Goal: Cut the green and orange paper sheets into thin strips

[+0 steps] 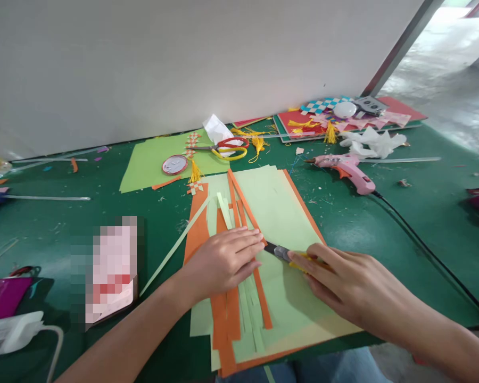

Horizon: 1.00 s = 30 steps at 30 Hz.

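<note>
My left hand [229, 258] lies flat with its fingers stretched out, pressing on orange paper strips [262, 298] and pale green strips [245, 308]. These lie over a stack of pale green paper sheets [291, 213] with orange paper showing at its edges. My right hand [339, 282] is closed round the yellow handle of a utility knife [280, 251]. Its dark blade points left and meets an orange strip beside my left fingertips. Part of the handle is hidden in my fingers. One thin pale green strip [171, 252] sticks out to the left.
Behind the stack are scissors [227, 149], a round tin [174, 165] and a green sheet [139, 165]. A pink glue gun [353, 170] with a black cord lies right. A blurred-out phone-like object [114, 266] and a white plug [14, 332] are left. A wall [163, 64] stands behind.
</note>
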Each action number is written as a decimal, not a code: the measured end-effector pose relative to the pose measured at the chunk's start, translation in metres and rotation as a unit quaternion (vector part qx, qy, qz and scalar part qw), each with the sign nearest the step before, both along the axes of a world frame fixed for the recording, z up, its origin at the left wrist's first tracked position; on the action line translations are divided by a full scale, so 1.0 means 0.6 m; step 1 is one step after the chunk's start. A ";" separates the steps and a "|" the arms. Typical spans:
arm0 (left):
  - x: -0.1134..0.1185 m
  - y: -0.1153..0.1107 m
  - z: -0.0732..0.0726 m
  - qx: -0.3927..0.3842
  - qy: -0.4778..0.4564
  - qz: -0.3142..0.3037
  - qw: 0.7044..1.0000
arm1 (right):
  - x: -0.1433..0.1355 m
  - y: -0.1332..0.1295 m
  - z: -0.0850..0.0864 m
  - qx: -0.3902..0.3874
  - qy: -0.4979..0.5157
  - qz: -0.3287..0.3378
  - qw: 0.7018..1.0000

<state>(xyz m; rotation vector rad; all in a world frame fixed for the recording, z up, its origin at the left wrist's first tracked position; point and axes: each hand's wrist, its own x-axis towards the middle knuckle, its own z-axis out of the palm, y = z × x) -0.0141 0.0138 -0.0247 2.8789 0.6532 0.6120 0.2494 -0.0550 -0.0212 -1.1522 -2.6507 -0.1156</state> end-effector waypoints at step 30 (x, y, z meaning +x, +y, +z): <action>-0.001 -0.003 -0.003 -0.003 0.004 -0.003 1.000 | -0.011 0.047 -0.012 0.041 -0.015 -0.015 0.999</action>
